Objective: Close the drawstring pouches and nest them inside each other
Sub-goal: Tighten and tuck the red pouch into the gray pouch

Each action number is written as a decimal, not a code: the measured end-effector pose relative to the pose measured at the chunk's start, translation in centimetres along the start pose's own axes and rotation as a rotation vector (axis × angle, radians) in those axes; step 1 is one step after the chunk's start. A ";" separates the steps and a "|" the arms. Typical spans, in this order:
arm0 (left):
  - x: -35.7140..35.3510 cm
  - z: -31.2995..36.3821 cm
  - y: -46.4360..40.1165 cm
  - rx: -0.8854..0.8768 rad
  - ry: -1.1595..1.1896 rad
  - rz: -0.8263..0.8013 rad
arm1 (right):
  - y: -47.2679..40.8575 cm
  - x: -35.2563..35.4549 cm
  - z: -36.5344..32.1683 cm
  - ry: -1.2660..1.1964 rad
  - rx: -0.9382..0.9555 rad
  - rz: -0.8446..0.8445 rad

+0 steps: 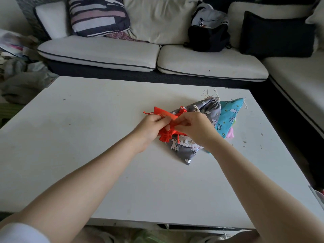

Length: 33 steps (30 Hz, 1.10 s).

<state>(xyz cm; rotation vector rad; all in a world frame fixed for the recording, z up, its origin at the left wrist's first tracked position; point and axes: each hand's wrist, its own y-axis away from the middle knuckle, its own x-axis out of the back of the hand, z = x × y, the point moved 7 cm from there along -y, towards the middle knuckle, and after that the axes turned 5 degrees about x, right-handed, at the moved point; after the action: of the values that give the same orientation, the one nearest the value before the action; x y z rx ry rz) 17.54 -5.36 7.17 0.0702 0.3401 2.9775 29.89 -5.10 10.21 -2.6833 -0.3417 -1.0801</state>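
Nearest us, our two bare forearms reach out over the white desk (87, 146), meeting just above the pile of pouches. Our left hand (150, 128) has its fingers curled round the red pouch (165, 135), pinching the fabric near its gathered mouth, while a red cord end (148, 113) sticks out past the knuckles. Our right hand (194, 128) pinches the same red pouch from the other side, thumb and fingers closed on cloth or cord; which of the two we cannot tell.

The red pouch is lifted slightly and sits over the grey pouch (189, 149), which lies flat on the desk with its puckered mouth and pale strings pointing away from us. Under and just beyond the grey one lies the blue pouch (228, 118), with a bit of pink cloth (230, 133) showing at its edge.

We judge the step in hand to be cinching the red pouch shut. To do it well, we should hold the mouth steady with one hand and draw the cords outward evenly, so the gathers bunch without jamming. The small pouch should be pulled fully tight before it goes into the grey one, whose mouth would need loosening first.

Beyond the desk stands a sofa (105, 51) with cushions and a dark bag (208, 39).
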 end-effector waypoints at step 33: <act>-0.2 2.6 -1.5 -0.252 -0.253 0.060 | -0.3 0.5 1.7 -0.493 -0.097 0.121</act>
<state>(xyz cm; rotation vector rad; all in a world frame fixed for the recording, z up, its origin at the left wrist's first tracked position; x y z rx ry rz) 18.14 -3.37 9.33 0.4303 -0.0689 2.9930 31.23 -4.28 9.43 -2.9875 -0.2060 -0.3992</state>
